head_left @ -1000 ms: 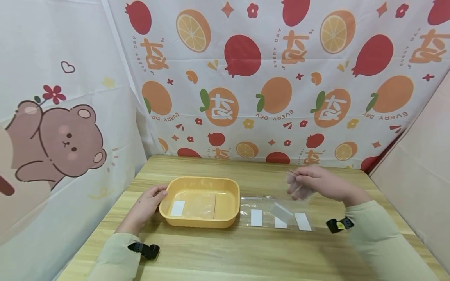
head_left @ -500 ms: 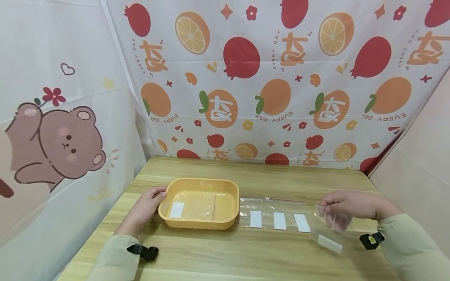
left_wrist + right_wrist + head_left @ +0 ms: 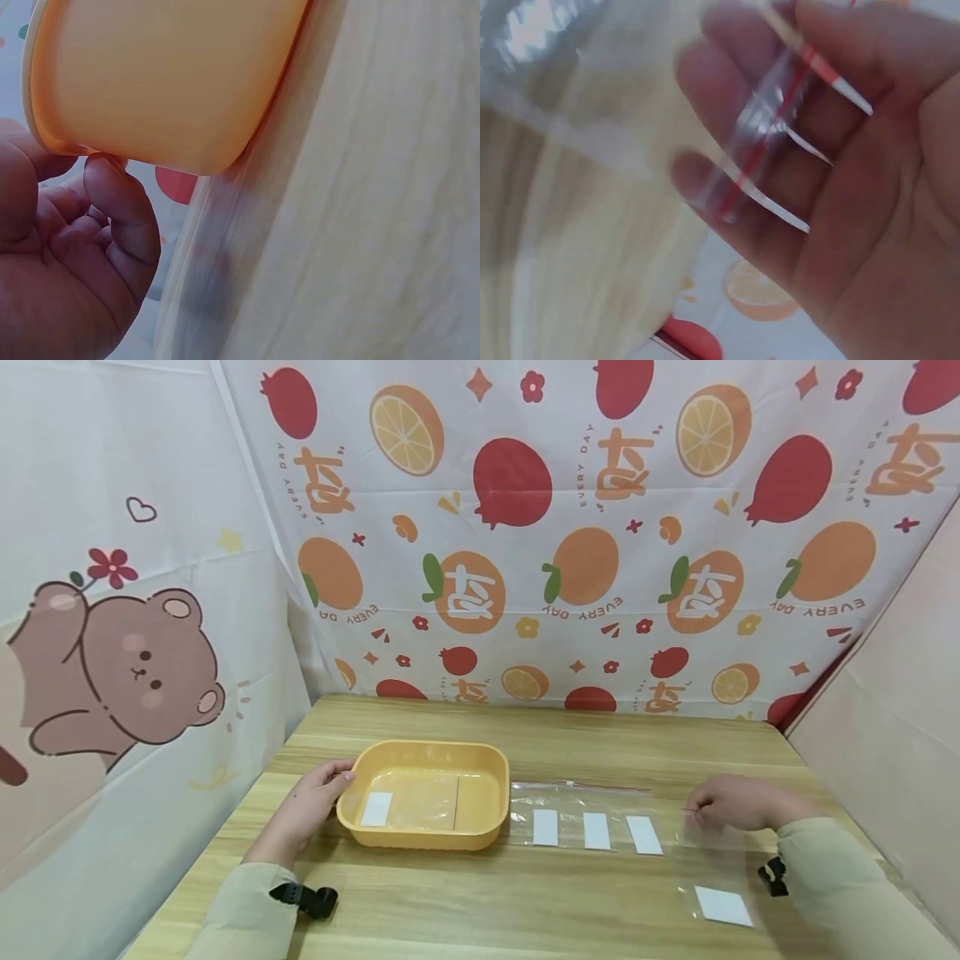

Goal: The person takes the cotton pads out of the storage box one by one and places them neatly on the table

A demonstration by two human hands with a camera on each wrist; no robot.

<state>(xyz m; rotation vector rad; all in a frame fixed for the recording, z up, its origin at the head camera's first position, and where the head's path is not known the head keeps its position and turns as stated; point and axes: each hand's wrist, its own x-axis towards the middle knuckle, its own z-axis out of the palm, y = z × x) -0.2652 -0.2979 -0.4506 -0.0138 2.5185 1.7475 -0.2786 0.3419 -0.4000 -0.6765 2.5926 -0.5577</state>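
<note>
At the left end of a yellow plastic tray [image 3: 427, 840], my left hand [image 3: 309, 802] pinches the rim, thumb on top. The left wrist view shows curled fingers against the tray's outer wall. Inside the tray lies a clear zip bag [image 3: 423, 802] with a white label. My right hand [image 3: 738, 803] pinches another clear zip bag [image 3: 708, 860] by its red-lined top edge, and its white label lies toward the table's front. In the right wrist view, the red zip strip [image 3: 757, 161] runs across the fingers. That bag's lower part is blurred there.
Several overlapping clear zip bags [image 3: 562, 835] with white labels lie in a row right of the tray, on the wooden table [image 3: 465, 910]. A fruit-print cloth [image 3: 555, 568] hangs behind the table, and a bear-print cloth [image 3: 150, 660] hangs at the left.
My right hand has moved right and toward the table's front, carrying the zip bag away from over the row. The bag now hangs flatter. My left hand stays on the tray.
</note>
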